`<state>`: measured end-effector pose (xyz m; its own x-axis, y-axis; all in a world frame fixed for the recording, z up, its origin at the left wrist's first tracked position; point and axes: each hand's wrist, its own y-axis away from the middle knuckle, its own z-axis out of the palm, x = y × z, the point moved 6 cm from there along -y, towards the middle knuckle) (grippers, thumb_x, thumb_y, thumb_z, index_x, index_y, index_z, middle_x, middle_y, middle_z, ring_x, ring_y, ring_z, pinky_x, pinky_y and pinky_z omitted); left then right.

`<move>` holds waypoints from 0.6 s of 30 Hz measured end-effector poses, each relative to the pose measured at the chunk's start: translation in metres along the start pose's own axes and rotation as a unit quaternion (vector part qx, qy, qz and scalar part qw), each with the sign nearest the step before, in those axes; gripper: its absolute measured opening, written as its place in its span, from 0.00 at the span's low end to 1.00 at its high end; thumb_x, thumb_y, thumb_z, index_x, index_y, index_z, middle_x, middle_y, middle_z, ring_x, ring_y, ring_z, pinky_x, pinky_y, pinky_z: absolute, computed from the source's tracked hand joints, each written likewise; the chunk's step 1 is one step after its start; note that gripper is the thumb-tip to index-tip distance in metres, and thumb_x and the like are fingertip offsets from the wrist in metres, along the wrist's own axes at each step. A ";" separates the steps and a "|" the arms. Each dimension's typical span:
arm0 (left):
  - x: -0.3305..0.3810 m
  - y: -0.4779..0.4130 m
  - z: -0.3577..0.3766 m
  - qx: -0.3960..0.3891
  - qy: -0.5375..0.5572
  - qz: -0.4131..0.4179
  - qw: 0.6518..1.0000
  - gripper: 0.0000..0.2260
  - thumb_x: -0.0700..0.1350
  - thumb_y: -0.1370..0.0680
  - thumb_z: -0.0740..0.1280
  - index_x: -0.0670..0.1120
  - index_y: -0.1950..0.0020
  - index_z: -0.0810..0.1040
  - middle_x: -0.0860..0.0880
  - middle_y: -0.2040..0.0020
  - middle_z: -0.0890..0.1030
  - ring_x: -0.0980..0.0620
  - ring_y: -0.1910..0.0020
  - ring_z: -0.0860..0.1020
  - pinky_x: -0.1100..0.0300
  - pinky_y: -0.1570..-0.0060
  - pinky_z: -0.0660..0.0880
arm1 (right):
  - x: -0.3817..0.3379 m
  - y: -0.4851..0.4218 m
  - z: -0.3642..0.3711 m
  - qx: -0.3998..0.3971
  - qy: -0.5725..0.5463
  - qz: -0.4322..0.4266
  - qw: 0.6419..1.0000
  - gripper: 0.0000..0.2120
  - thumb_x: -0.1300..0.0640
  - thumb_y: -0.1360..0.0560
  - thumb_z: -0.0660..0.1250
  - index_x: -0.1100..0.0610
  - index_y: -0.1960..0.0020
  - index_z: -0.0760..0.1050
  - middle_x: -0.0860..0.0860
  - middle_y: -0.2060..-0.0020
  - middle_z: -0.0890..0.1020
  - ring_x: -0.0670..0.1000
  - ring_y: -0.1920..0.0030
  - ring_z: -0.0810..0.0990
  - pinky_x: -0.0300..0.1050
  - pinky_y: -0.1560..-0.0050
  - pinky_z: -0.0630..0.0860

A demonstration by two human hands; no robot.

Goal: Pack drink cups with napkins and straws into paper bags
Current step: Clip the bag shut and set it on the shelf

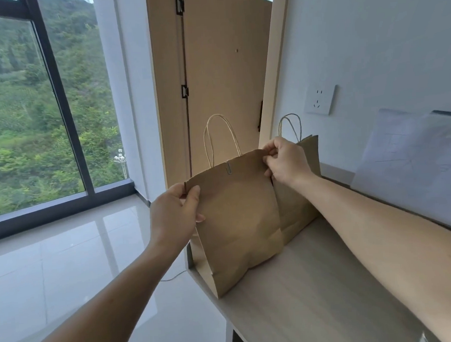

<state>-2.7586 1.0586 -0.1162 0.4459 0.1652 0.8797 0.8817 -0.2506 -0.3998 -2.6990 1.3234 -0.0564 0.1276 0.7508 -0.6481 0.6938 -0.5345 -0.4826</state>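
The near paper bag (237, 217) stands at the end of the desk (313, 284), its top closed with 1 paper clip (229, 168). The left hand (173, 216) pinches its left top corner, the right hand (284, 160) pinches the right corner. A second bag (297, 200) stands just behind it.

A: Where does the light come from?
B: From the big window (17, 104) on the left; it is soft daylight and the room is bright.
A: Is there glare or shadow?
B: The glossy floor (66, 260) mirrors the window as pale streaks. The paper bag (237, 217) in front shows only mild shading in its folds, and the tabletop (305, 285) is darker just behind it.
A: And the sharpness?
B: The centre is fairly sharp, slightly soft overall. Straight lines, like the door frame (273, 75), lean toward the edges
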 end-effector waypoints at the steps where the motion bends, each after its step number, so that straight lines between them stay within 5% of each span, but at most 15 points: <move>1: 0.000 -0.001 0.001 0.003 0.001 0.001 1.000 0.07 0.49 0.19 0.65 0.53 0.57 0.79 0.56 0.73 0.81 0.60 0.72 0.80 0.61 0.64 0.71 | 0.000 0.000 -0.002 -0.001 0.007 -0.005 1.000 0.12 0.62 0.22 0.65 0.45 0.57 0.72 0.46 0.61 0.82 0.44 0.72 0.82 0.41 0.67 0.79; 6: 0.008 -0.006 -0.005 0.013 -0.008 0.009 1.000 0.09 0.48 0.20 0.67 0.55 0.61 0.78 0.55 0.74 0.80 0.62 0.74 0.79 0.74 0.73 0.68 | 0.003 0.006 -0.004 0.010 0.000 -0.003 1.000 0.15 0.63 0.22 0.65 0.43 0.57 0.70 0.45 0.59 0.80 0.44 0.74 0.81 0.42 0.67 0.78; 13: 0.012 0.003 -0.001 0.014 -0.017 0.035 0.999 0.09 0.50 0.20 0.67 0.59 0.60 0.77 0.53 0.73 0.81 0.64 0.72 0.79 0.71 0.70 0.69 | 0.007 0.011 -0.005 0.009 0.003 -0.012 1.000 0.14 0.62 0.23 0.66 0.44 0.45 0.72 0.49 0.53 0.82 0.44 0.71 0.82 0.45 0.57 0.81; 16: 0.008 0.004 0.001 0.007 -0.017 0.027 0.999 0.06 0.49 0.20 0.67 0.55 0.58 0.78 0.51 0.72 0.81 0.59 0.73 0.80 0.69 0.71 0.70 | 0.011 0.017 -0.001 -0.009 0.043 -0.020 0.999 0.17 0.59 0.24 0.69 0.47 0.37 0.74 0.51 0.50 0.82 0.49 0.53 0.82 0.42 0.52 0.75; 18: 0.005 0.004 0.002 0.010 -0.026 0.025 0.999 0.02 0.49 0.22 0.67 0.51 0.52 0.79 0.53 0.62 0.83 0.55 0.67 0.81 0.68 0.65 0.73 | 0.012 0.024 0.000 -0.021 0.072 -0.038 0.996 0.24 0.56 0.24 0.70 0.49 0.29 0.69 0.49 0.39 0.79 0.50 0.40 0.77 0.40 0.44 0.68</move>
<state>-2.7524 1.0603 -0.1135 0.4971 0.2021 0.8438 0.8603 -0.2412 -0.4491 -2.6807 1.3191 -0.0757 0.1716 0.8385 -0.5171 0.7343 -0.4588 -0.5003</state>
